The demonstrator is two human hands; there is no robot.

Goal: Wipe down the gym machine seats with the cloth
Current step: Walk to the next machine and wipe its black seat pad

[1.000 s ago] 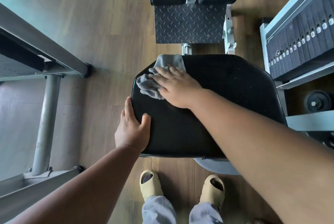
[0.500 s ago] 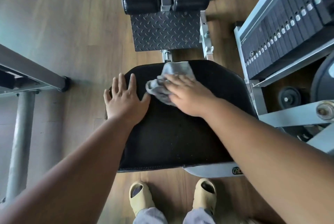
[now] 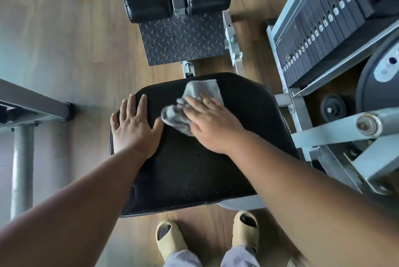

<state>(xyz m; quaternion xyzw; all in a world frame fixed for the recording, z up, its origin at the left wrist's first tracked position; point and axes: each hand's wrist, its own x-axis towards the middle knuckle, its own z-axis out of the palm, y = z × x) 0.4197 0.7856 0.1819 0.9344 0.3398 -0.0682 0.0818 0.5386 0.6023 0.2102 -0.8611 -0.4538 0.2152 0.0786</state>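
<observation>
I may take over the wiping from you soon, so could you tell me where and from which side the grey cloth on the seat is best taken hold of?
Take the cloth by its bunched lump near the seat's middle, coming from above on the near side. That crumpled part stands up and offers folds to pinch, while the far corner lies flat. The right hand now presses on it with flat fingers.

No text can be read — the weight stack (image 3: 319,36) carries pale tags, too small to make out.
</observation>
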